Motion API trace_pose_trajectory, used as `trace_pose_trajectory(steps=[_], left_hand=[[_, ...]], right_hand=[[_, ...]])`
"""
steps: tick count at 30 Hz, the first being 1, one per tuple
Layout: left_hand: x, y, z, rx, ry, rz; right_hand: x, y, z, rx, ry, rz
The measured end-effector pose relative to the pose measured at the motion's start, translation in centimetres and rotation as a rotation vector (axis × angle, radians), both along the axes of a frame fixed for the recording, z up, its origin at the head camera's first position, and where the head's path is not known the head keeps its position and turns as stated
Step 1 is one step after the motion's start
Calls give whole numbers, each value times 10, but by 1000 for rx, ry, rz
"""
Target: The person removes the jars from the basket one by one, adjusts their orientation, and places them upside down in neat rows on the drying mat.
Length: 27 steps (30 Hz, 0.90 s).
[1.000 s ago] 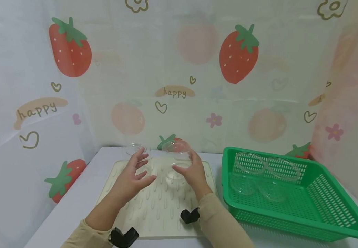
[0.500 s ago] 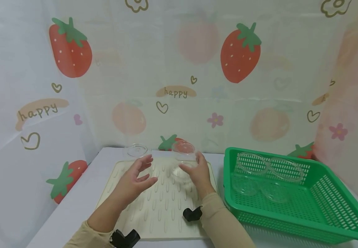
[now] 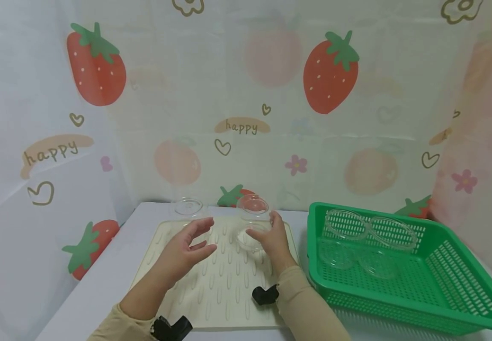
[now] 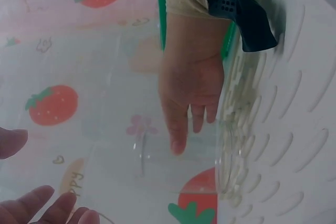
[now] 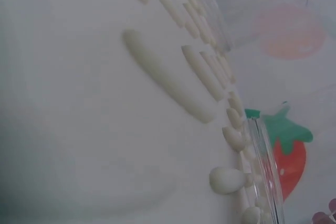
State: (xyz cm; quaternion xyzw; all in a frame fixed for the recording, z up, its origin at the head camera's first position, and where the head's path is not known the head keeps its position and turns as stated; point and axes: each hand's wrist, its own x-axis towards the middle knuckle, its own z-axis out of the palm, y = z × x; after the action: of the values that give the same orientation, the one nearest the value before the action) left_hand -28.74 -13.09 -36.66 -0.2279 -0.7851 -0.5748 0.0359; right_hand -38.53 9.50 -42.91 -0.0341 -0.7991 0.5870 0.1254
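Note:
A clear plastic cup (image 3: 252,215) stands upside down on the cream ridged drying mat (image 3: 224,293), toward its back right. My right hand (image 3: 262,223) holds the cup's lower part, thumb in front and fingers behind. The left wrist view shows that right hand (image 4: 191,87) against the cup's clear wall (image 4: 157,177), whose rim meets the mat (image 4: 299,129). My left hand (image 3: 209,234) hovers over the mat's middle with spread fingers, holding nothing. A second clear cup (image 3: 188,208) stands upside down at the mat's back left.
A green slotted basket (image 3: 399,293) sits right of the mat on the white table (image 3: 113,265), with clear cups (image 3: 348,237) lying inside. A strawberry-print curtain closes off the back and sides. The right wrist view shows mat ridges (image 5: 168,82) and a clear rim (image 5: 262,166).
The right hand has carried the clear cup back and down, from tilted above the mat to standing on it. The left hand has barely moved.

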Motion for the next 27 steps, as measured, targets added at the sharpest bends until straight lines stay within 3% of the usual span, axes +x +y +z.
trace_pose_trajectory(steps=[11, 18, 27], left_hand=[[3, -3, 1, -5, -2, -1], [4, -4, 0, 3, -12, 8], [5, -5, 0, -1, -14, 13]], right_hand=[[6, 2, 5, -28, -45, -10], [11, 3, 8, -76, 20, -29], [18, -1, 18, -100, 40, -45]])
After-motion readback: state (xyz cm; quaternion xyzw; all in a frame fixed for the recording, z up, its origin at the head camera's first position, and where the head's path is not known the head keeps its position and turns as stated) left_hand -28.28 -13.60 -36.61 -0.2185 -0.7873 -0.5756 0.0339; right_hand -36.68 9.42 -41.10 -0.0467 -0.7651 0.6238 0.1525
